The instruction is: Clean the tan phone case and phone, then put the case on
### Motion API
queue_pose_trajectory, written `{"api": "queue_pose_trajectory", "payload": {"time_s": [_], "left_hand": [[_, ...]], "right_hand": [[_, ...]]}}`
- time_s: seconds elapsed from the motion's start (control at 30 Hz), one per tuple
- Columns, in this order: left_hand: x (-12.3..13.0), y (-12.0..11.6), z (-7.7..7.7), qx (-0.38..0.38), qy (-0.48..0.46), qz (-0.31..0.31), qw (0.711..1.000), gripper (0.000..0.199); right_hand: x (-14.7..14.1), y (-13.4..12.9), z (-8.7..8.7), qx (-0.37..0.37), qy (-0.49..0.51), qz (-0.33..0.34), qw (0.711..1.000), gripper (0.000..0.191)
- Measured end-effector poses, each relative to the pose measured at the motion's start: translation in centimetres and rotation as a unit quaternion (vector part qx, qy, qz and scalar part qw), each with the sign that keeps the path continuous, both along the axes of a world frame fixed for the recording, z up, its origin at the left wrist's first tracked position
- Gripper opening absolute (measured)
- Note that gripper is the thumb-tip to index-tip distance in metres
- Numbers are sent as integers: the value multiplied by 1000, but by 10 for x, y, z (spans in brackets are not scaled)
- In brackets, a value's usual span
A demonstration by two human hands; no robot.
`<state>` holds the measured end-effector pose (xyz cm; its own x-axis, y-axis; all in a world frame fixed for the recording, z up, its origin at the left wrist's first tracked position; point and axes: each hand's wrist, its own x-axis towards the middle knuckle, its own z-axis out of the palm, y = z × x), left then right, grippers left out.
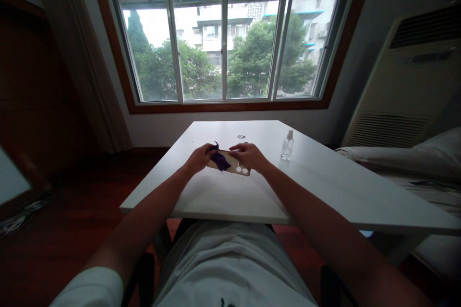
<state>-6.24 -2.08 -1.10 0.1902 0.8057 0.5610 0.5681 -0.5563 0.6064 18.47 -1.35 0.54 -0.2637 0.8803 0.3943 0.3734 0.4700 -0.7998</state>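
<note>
Over the white table (230, 196) I hold a yellowish, see-through phone case (233, 162) with round camera holes at its right end. My left hand (200, 158) is closed at the case's left end, with a dark purple cloth (221, 161) under its fingers. The cloth lies bunched over the left half of the case, and one loose tip sticks up above the hand. Closed on the upper right edge of the case is my right hand (253, 157). Some fingertips of both hands are hidden behind the case and cloth.
A clear spray bottle (287, 148) stands upright to the right of my hands. Beyond them lies a small dark ring-like item (241, 137). A window (223, 43) is behind the table, an air conditioner (399, 76) and a cloth-covered seat (406, 158) to the right.
</note>
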Motion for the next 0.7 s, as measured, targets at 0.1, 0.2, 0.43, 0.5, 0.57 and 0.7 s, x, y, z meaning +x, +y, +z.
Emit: {"api": "queue_pose_trajectory", "payload": {"time_s": [0.1,0.2,0.43,0.5,0.57,0.7], "left_hand": [[-1,-3,-1,-8,43,-17,999,25],[0,-9,1,-9,93,-43,995,27],[15,-21,3,-2,200,-65,978,27],[16,-20,2,-19,182,-36,983,26],[15,-16,3,-33,141,-3,990,26],[11,-9,4,-44,58,54,996,32]], "right_hand": [[2,2,-1,-34,17,27,999,35],[0,2,-5,-35,4,51,998,32],[-9,-2,-15,-47,-35,86,995,28],[-10,-3,-11,-55,10,65,996,32],[-8,-4,-4,-67,71,33,995,40],[-5,-9,9,-83,174,36,981,52]]}}
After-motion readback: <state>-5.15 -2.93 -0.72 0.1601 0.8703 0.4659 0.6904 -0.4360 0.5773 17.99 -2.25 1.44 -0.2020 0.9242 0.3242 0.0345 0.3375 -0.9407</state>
